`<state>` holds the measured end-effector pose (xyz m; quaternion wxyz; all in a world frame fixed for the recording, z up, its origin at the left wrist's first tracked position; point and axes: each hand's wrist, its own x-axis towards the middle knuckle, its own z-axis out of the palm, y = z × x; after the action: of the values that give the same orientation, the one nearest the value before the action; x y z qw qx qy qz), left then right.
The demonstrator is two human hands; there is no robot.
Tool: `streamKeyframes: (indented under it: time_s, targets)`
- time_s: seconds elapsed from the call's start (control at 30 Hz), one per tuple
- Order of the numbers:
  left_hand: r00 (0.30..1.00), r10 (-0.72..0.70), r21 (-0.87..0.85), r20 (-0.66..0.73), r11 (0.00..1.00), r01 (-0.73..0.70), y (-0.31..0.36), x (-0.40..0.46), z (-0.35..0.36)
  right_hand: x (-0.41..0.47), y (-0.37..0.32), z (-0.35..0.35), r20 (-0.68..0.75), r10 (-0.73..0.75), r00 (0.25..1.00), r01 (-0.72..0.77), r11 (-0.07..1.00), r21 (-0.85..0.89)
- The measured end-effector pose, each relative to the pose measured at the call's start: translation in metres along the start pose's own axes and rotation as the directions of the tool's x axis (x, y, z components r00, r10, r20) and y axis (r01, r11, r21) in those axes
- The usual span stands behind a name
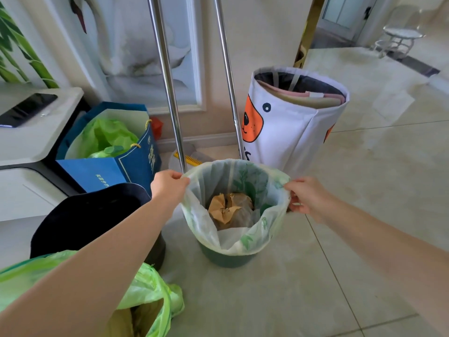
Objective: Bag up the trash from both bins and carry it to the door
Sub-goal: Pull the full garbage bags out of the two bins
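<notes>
Left of centre, the blue gift bag (114,164) carries pale Chinese characters on its front and a gold vertical line on its side — too small to read. Right of centre, the white fabric hamper (291,127) shows dark letters at its base — cut off, unreadable.

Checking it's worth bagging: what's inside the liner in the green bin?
Inside the liner of the green bin lies crumpled brown paper on a greyish wrapper. Anything beneath is covered. The left hand and right hand pinch its rim.
</notes>
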<state>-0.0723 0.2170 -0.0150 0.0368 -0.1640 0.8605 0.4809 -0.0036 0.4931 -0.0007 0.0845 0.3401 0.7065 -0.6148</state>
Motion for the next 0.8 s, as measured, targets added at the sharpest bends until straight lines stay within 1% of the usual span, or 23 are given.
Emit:
streamKeyframes:
  time_s: [0.07,0.17,0.2,0.27,0.33,0.43,0.47,0.53,0.57,0.67,0.73,0.8]
  targets:
    - [0.992,0.113,0.0,-0.063,0.994,-0.113,0.011,-0.008,-0.003,-0.005,-0.009,0.001,0.017,-0.103,0.995,0.102,0.995,0.011]
    - [0.963,0.254,0.006,-0.093,0.967,-0.255,0.017,-0.021,-0.008,-0.011,-0.008,-0.004,0.003,-0.192,0.981,0.191,0.977,-0.098]
    - [0.949,0.3,0.02,-0.1,0.954,-0.3,0.015,-0.026,-0.01,-0.013,-0.005,-0.007,-0.007,-0.202,0.979,0.2,0.971,-0.133]
    - [0.928,0.356,0.058,-0.107,0.934,-0.352,0.007,-0.033,-0.015,-0.017,0.002,-0.013,-0.011,-0.161,0.987,0.156,0.972,-0.173]
    - [0.943,0.323,0.099,-0.082,0.944,-0.314,-0.003,-0.036,-0.022,-0.025,0.009,-0.02,0.0,-0.073,0.997,0.072,0.975,-0.209]
    - [0.983,0.183,0.244,0.031,0.952,-0.185,-0.017,-0.034,-0.033,-0.031,0.018,-0.029,-0.014,0.006,1.0,-0.01,0.953,-0.303]
    - [0.988,0.148,0.244,0.054,0.957,-0.157,-0.018,-0.035,-0.036,-0.033,0.018,-0.031,-0.017,0.024,1.0,-0.028,0.948,-0.317]
    - [0.991,0.124,0.185,0.059,0.974,-0.133,-0.017,-0.036,-0.042,-0.039,0.011,-0.031,0.0,0.05,0.999,-0.048,0.955,-0.291]
    - [0.991,0.126,0.155,0.05,0.979,-0.133,-0.013,-0.035,-0.046,-0.042,0.005,-0.029,0.014,0.048,0.999,-0.043,0.967,-0.249]
    - [0.993,0.117,0.04,0.004,0.992,-0.117,0.008,-0.034,-0.055,-0.05,-0.019,-0.021,0.044,-0.042,0.998,0.045,0.997,-0.067]
    - [0.994,0.106,-0.084,-0.031,0.991,-0.108,0.024,-0.032,-0.06,-0.05,-0.035,-0.017,-0.019,-0.115,0.993,0.115,0.993,0.029]
    - [0.994,0.103,-0.191,-0.042,0.976,-0.109,0.04,-0.032,-0.065,-0.051,-0.052,-0.017,-0.125,-0.155,0.98,0.169,0.98,0.11]
